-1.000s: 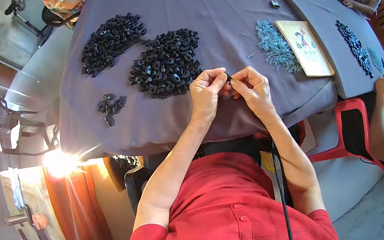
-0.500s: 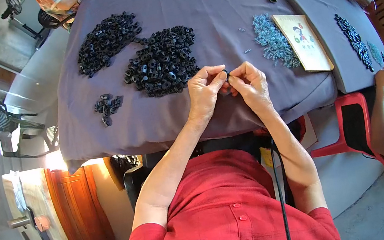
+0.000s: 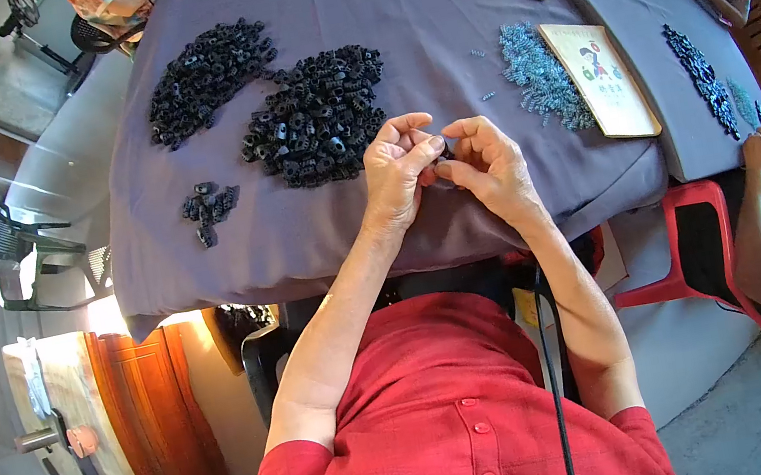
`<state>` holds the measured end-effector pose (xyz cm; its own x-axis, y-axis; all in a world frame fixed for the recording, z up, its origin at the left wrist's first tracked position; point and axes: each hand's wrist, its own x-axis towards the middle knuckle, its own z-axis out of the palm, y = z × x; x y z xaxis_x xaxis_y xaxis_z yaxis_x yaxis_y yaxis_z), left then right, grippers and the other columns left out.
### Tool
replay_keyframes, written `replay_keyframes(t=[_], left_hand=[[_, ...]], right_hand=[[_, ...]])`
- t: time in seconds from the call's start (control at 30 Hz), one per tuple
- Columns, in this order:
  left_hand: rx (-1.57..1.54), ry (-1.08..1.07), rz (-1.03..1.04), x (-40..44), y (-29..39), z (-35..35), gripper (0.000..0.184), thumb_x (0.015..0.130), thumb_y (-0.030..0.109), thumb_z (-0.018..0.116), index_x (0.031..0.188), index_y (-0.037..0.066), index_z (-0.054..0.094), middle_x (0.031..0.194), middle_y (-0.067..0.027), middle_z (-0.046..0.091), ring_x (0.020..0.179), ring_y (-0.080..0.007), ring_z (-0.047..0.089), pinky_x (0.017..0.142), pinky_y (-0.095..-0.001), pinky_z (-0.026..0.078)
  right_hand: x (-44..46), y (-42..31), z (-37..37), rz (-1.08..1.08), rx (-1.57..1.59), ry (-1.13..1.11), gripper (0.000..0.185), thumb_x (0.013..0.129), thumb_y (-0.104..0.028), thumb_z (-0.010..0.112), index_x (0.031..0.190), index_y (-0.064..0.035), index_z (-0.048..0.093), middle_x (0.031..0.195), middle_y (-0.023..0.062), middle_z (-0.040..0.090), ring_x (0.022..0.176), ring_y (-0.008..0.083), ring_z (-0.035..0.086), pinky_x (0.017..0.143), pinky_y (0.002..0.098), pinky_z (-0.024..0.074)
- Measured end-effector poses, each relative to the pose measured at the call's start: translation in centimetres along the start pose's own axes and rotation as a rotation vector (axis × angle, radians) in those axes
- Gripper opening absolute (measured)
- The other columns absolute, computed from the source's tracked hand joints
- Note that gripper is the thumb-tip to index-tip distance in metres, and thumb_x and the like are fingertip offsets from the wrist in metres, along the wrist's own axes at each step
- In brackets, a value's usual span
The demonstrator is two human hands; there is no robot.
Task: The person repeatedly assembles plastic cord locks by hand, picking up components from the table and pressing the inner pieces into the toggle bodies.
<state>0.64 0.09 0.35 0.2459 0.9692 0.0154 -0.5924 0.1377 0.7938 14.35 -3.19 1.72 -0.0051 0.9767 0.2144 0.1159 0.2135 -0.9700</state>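
Grey-purple cloth [image 3: 428, 38] is lying beneath both hands, near its front edge, where a small black piece [image 3: 444, 155] is sitting between the fingertips. The left hand [image 3: 398, 172] is grasping it, thumb pressing on top, forefinger standing raised. The right hand [image 3: 489, 162] is bending its thumb and forefinger close around the piece, though I cannot tell whether they are pinching it. Just beyond the left hand, a heap of black parts [image 3: 315, 118] is resting beside a second black heap [image 3: 208, 80], with a little black cluster [image 3: 210, 211] lying nearer the edge. Beyond the right hand, pale blue springs [image 3: 540, 75] are spreading beside a booklet [image 3: 603, 79].
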Motion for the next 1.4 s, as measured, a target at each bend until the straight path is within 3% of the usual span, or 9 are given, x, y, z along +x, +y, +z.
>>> replay_keyframes(t=[0.17, 0.27, 0.37, 0.77, 0.97, 1.13, 1.23, 1.3, 1.4], left_hand=[[0.039, -0.038, -0.051, -0.2, 0.1, 0.5, 0.026, 0.081, 0.001, 0.062, 0.106, 0.0, 0.053, 0.083, -0.0034, 0.06, 0.061, -0.0051, 0.053, 0.05, -0.0164, 0.042], [-0.051, -0.114, -0.206, -0.2, 0.9, 0.2, 0.031, 0.083, 0.008, 0.064, 0.111, 0.002, 0.053, 0.085, -0.0005, 0.06, 0.073, -0.007, 0.059, 0.062, -0.0185, 0.051], [-0.171, -0.2, -0.29, 0.0, 1.1, 0.1, 0.036, 0.084, 0.012, 0.064, 0.116, 0.002, 0.052, 0.085, -0.0001, 0.06, 0.07, -0.0059, 0.058, 0.061, -0.0179, 0.051], [-0.262, -0.156, -0.272, 0.0, 0.5, -0.5, 0.033, 0.083, 0.011, 0.065, 0.113, 0.005, 0.052, 0.082, -0.003, 0.059, 0.06, -0.005, 0.052, 0.054, -0.0168, 0.047], [-0.265, -0.141, -0.273, 0.1, 0.5, -0.6, 0.03, 0.084, 0.013, 0.064, 0.111, 0.006, 0.053, 0.081, -0.0021, 0.059, 0.058, -0.0043, 0.049, 0.053, -0.0169, 0.044], [-0.27, -0.006, -0.256, 0.1, 0.6, 0.4, 0.02, 0.086, 0.015, 0.061, 0.104, 0.006, 0.056, 0.079, -0.0049, 0.061, 0.056, -0.0072, 0.048, 0.053, -0.0197, 0.043], [-0.292, -0.1, -0.26, 0.1, 0.2, -0.5, 0.014, 0.088, 0.016, 0.06, 0.096, 0.006, 0.059, 0.078, -0.0076, 0.061, 0.055, -0.009, 0.047, 0.051, -0.0204, 0.04], [-0.26, -0.094, -0.246, 0.2, 0.0, -0.4, 0.012, 0.088, 0.017, 0.059, 0.092, 0.006, 0.06, 0.077, -0.0092, 0.061, 0.055, -0.0095, 0.047, 0.05, -0.0205, 0.039], [-0.191, -0.082, -0.199, 0.0, 0.1, 0.1, 0.011, 0.088, 0.016, 0.059, 0.09, 0.005, 0.06, 0.076, -0.0103, 0.062, 0.052, -0.009, 0.049, 0.046, -0.0207, 0.038]], right_hand=[[0.2, -0.8, -1.0, -0.167, -0.302, -0.118, 0.038, 0.069, -0.002, 0.071, 0.106, -0.006, 0.061, 0.077, -0.0004, 0.053, 0.065, 0.0061, 0.049, 0.054, 0.0213, 0.0415], [0.2, -0.4, -0.7, -0.179, -0.177, -0.048, 0.035, 0.07, -0.004, 0.071, 0.104, -0.0036, 0.062, 0.087, 0.0016, 0.054, 0.073, 0.0083, 0.051, 0.057, 0.0218, 0.0441], [0.2, -0.4, -0.2, -0.139, 0.019, -0.038, 0.035, 0.071, -0.006, 0.071, 0.105, -0.0027, 0.061, 0.092, 0.0034, 0.054, 0.075, 0.0105, 0.052, 0.062, 0.0226, 0.0466], [0.5, -0.5, 0.5, -0.312, -0.279, 0.022, 0.029, 0.074, -0.011, 0.069, 0.101, -0.0018, 0.061, 0.094, 0.0068, 0.056, 0.071, 0.0135, 0.052, 0.063, 0.025, 0.0449], [0.5, -0.6, 1.1, -0.283, -0.252, 0.066, 0.028, 0.076, -0.012, 0.068, 0.101, -0.0019, 0.061, 0.093, 0.0067, 0.056, 0.067, 0.0136, 0.049, 0.062, 0.025, 0.044], [0.7, -1.3, -0.5, -0.062, -0.033, -0.104, 0.029, 0.078, -0.006, 0.066, 0.105, 0.0013, 0.06, 0.097, 0.0054, 0.058, 0.082, 0.0101, 0.056, 0.067, 0.0237, 0.0478], [2.1, -1.8, -2.4, -0.064, -0.391, 0.109, 0.02, 0.08, -0.003, 0.061, 0.099, 0.0013, 0.062, 0.097, 0.0134, 0.059, 0.087, 0.0208, 0.06, 0.073, 0.0289, 0.048], [3.6, 0.3, -3.6, -0.314, -0.758, 0.187, 0.017, 0.079, 0.0, 0.056, 0.096, 0.0011, 0.062, 0.099, 0.0179, 0.057, 0.091, 0.0302, 0.058, 0.078, 0.034, 0.0465], [5.6, 2.9, -4.5, -0.365, -0.961, 0.173, 0.018, 0.077, 0.002, 0.051, 0.092, 0.0016, 0.061, 0.094, 0.0193, 0.055, 0.089, 0.0358, 0.055, 0.075, 0.04, 0.0447]])
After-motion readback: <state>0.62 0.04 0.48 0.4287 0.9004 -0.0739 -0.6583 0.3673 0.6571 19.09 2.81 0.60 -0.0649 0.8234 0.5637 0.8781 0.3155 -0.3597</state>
